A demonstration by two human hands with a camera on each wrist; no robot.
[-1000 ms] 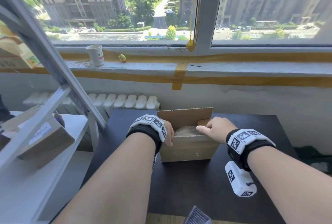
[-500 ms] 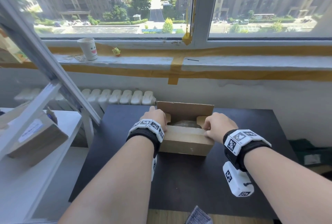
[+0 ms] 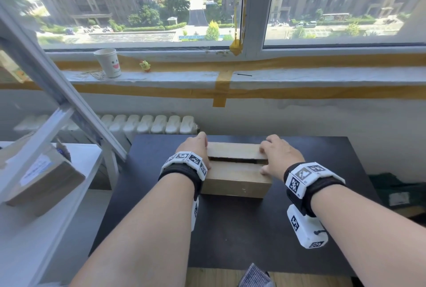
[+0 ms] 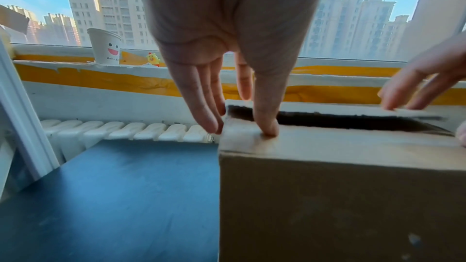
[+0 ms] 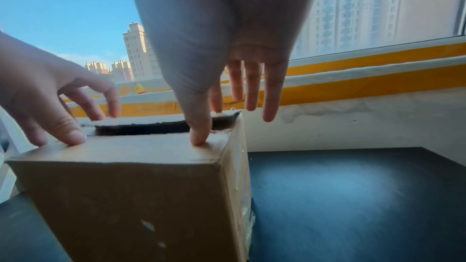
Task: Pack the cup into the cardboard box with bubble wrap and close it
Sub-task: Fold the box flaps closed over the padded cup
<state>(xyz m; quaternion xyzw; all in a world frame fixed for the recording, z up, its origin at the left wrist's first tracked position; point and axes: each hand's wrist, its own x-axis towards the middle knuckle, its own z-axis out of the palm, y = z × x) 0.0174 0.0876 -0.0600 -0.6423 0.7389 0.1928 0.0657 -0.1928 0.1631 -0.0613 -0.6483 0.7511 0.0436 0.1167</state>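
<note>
A brown cardboard box (image 3: 237, 172) stands on the black table (image 3: 242, 236). Both long top flaps lie folded down, with a narrow dark slit between them. Nothing inside shows through the slit. My left hand (image 3: 197, 149) is at the box's left end; in the left wrist view its thumb (image 4: 266, 125) presses the near flap of the box (image 4: 327, 186) while its straight fingers reach down past the left end. My right hand (image 3: 276, 155) is at the right end; its thumb (image 5: 199, 136) presses the near flap of the box (image 5: 126, 196), its fingers straight.
A white paper cup with a smiling face (image 3: 108, 63) and a small yellow chick toy (image 3: 145, 66) stand on the taped windowsill. A radiator (image 3: 147, 124) is behind the table. A white shelf (image 3: 34, 229) with a cardboard parcel (image 3: 43, 179) and a slanted metal frame (image 3: 60, 95) are at left.
The far flap, upright a second ago, now lies folded down beside the near flap. Both hands moved from inside the opening to the ends of the box top.
</note>
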